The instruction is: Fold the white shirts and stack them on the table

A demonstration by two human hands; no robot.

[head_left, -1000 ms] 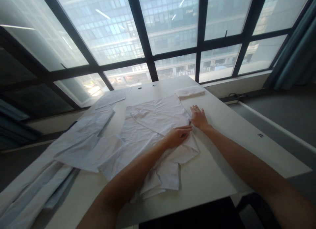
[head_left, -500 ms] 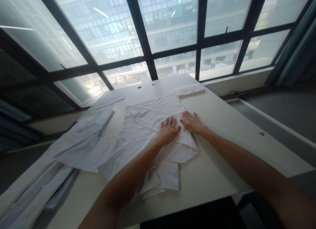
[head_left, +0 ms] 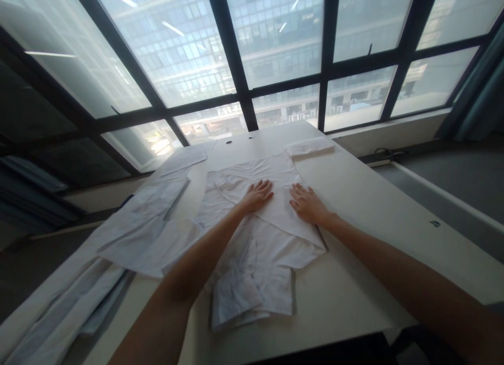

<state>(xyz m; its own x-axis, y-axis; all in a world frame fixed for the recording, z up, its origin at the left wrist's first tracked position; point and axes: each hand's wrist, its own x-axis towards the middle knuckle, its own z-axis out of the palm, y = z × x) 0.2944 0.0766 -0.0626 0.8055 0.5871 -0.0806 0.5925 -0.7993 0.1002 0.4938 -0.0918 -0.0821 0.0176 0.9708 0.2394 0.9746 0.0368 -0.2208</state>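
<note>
White garment (head_left: pixel 271 239), beneath left grip (head_left: pixel 258 197) and right grip (head_left: pixel 308 204); fingers extended, clamped on nothing. Step, seemingly: smoothing. Next move: probably needs light, flat pressure.

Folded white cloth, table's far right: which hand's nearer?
Right. The right hand is on the spread garment, short of the folded cloth; the left hand, also on the garment, is farther left.

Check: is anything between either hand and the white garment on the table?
Nothing visible: the left hand and right hand both appear to rest directly on the white garment. The folded white cloth lies beyond them, by the garment's far right corner.
</note>
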